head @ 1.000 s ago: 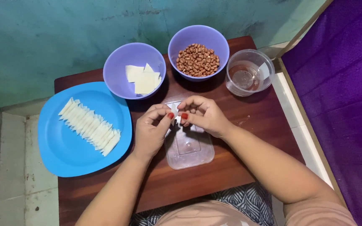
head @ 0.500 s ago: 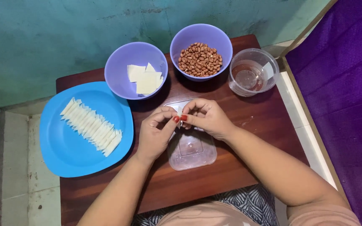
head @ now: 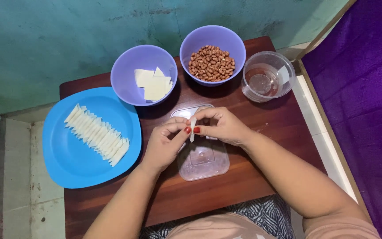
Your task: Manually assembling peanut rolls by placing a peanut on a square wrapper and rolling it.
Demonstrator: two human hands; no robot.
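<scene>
Blue plate (head: pixel 67 159), purple bowls (head: pixel 127 79), brown peanuts (head: pixel 212 63).

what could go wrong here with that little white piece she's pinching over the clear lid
The small white wrapper piece is pinched only at the fingertips of the left hand and right hand, so it might tear or slip onto the clear plastic lid. The clear cup of liquid stands near the table's right edge; a right elbow swing might tip it.
</scene>
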